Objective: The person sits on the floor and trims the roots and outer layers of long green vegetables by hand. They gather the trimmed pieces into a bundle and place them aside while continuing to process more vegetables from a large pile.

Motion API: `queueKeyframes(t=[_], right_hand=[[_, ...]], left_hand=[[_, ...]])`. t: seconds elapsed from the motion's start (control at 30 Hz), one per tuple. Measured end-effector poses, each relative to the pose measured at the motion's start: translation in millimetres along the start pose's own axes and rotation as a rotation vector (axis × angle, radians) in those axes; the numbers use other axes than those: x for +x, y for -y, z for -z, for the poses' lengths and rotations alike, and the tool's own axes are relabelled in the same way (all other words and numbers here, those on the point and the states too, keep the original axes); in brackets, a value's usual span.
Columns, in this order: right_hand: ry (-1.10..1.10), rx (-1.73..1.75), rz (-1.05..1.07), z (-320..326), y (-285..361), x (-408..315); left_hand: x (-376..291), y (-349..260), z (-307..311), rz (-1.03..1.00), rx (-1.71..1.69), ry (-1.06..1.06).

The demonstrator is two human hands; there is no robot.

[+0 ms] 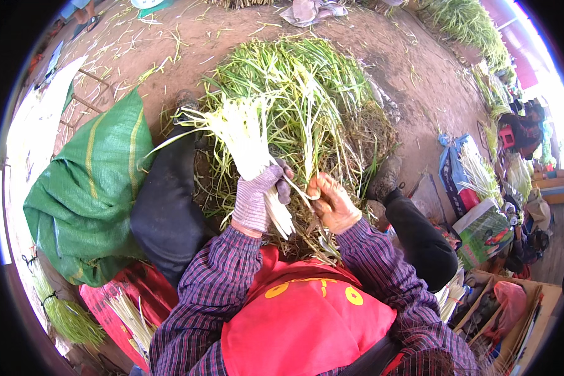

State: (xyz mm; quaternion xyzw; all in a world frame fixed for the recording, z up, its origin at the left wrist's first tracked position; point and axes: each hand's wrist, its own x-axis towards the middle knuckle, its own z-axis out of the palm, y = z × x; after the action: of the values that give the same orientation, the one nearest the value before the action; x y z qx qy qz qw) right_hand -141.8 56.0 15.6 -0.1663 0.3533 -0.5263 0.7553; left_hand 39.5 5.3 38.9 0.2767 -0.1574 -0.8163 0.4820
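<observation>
My left hand (258,195), in a striped knit glove, grips a bundle of pale, peeled stalks (244,145) that look like garlic chives or young garlic. Their white ends point down toward my lap and the yellowish tops fan out upward. My bare right hand (331,199) pinches a single leafy stalk (309,155) just right of the bundle; its green leaves reach up over the heap. Between my legs lies a large heap of uncleaned green plants (286,66), roots and dry husks at its right side. Bits of peeled husk (322,246) hang near the red apron (305,319).
A full green woven sack (94,178) stands at my left leg. More pale stalks (134,319) lie on red cloth (157,286). At right are a blue bag (451,164), bundled stalks (479,174) and a wooden box (526,324). Another person (526,127) sits farther right.
</observation>
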Motion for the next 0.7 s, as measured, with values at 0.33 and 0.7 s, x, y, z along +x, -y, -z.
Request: queueKeyframes(t=[0.33, 0.7], right_hand=[[-0.151, -1.168, -0.459, 60.4, 7.5, -80.2], [0.062, -1.340, 0.507, -9.9, 26.2, -37.8]], left_hand=[[-2.5, -29.2, 1.3, -0.128, -0.170, -0.027], [-1.8, -17.8, 0.4, -0.078, -0.162, -0.028]])
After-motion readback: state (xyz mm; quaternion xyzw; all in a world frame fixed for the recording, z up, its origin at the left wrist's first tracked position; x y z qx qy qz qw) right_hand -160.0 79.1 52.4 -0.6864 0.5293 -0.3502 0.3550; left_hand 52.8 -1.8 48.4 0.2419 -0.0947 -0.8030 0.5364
